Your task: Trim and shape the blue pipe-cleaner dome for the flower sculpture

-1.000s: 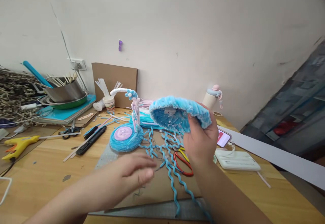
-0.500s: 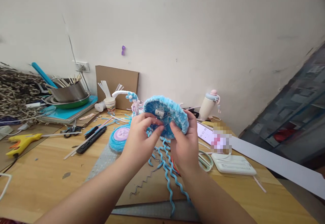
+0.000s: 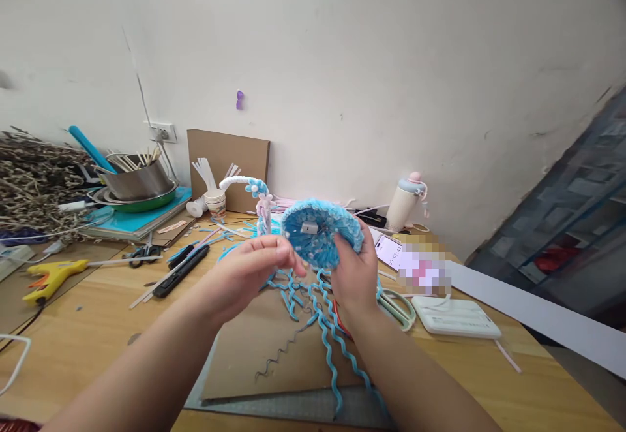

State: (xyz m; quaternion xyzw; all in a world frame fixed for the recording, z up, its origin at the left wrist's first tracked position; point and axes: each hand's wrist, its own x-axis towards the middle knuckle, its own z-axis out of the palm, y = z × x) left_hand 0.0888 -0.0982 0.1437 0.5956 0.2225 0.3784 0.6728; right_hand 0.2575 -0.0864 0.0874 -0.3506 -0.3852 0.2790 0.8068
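A round, shallow blue fuzzy shade [image 3: 298,213], like a dome of pipe cleaners, is tilted with its hollow inside towards me. A small white block [image 3: 309,228] with a dark mark and fine wires sits inside it. My right hand [image 3: 356,269] grips the shade's right rim, thumb inside and fingers behind. My left hand [image 3: 264,262] is beside the lower left rim, fingers curled and thumb pressed to them in a pinch; what they hold, if anything, is too small to name. Behind it, a curved white stem [image 3: 242,181] bears a blue flower [image 3: 255,188].
Wavy blue pipe cleaners [image 3: 327,347] trail over a cardboard sheet [image 3: 235,360]. To the left lie a yellow glue gun [image 3: 59,278], scissors [image 3: 143,254] and a black cutter [image 3: 180,272]. A phone [image 3: 388,249], white power bank [image 3: 454,316] and bottle [image 3: 405,203] are at right.
My left hand has drawn away from inside the shade, down and left. The shade has turned so its hollow faces me more fully, still in my right hand.
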